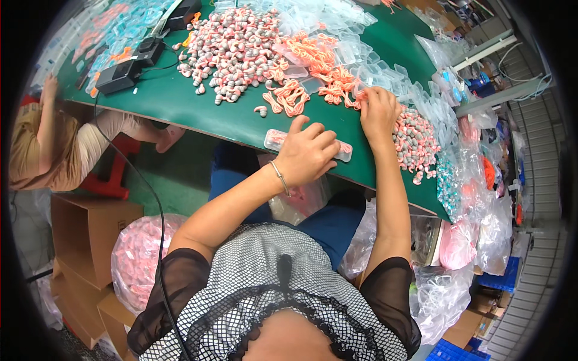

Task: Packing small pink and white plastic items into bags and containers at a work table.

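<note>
A clear case (344, 154) is noted on the green table (232, 121), beneath the left hand (306, 151), with coral material visible inside. Its long axis is laid crosswise to the body, the right end tilted slightly nearer. Left fingers are spread and bent over the case; whether it is gripped cannot be told. Beyond the case, coral cords (336, 90) are reached by the right hand (379, 113); a grasp cannot be confirmed. Filling is judged in hand; one bundle should be separated, then aligned lengthwise with the case.
</note>
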`<action>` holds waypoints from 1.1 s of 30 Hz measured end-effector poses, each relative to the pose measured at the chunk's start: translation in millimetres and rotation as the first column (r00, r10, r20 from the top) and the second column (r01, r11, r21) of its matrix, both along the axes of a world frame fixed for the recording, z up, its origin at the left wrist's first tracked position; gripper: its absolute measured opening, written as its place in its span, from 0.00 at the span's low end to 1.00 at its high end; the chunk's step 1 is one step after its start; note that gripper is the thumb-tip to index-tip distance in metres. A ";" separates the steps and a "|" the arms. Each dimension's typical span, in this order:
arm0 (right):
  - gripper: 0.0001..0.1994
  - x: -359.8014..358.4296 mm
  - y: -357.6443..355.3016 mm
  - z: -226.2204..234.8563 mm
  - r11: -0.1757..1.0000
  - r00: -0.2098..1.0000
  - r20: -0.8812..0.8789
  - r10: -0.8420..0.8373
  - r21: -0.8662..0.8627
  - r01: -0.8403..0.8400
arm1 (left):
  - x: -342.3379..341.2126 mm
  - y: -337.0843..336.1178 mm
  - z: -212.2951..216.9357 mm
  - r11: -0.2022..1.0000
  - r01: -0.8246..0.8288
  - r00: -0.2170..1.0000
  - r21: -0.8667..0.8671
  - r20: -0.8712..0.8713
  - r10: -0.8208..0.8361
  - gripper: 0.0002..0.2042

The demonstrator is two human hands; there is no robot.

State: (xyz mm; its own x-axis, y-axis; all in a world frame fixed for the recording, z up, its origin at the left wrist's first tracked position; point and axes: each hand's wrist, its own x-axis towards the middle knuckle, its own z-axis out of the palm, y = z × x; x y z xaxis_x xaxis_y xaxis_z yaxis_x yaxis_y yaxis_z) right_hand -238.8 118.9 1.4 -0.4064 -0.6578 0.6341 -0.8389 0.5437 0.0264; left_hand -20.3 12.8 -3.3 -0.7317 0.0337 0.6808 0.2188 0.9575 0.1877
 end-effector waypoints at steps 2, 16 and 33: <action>0.10 -5.9 -1.2 -2.1 1.000 1.000 -0.016 0.023 -0.009 -0.023 | 1.4 -0.2 1.6 1.000 -0.007 1.000 0.004 -0.008 0.007 0.18; 0.07 80.8 58.7 41.2 0.962 0.966 0.102 0.235 0.114 -0.247 | 48.3 -95.6 2.8 0.851 -0.484 0.864 0.202 0.267 0.428 0.13; 0.10 71.8 64.2 24.9 0.962 0.925 0.297 0.238 0.058 -0.266 | 33.0 -90.8 8.2 0.878 -0.351 0.909 0.326 0.345 0.235 0.08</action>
State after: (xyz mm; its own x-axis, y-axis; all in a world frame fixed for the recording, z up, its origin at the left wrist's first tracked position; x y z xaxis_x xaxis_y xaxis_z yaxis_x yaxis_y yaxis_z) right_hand -167.0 183.1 26.3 -0.3733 -0.8137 0.4456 -0.9276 0.3204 -0.1920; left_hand 12.7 -78.0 4.9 -0.8306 -0.4266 0.3579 -0.1796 0.8136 0.5529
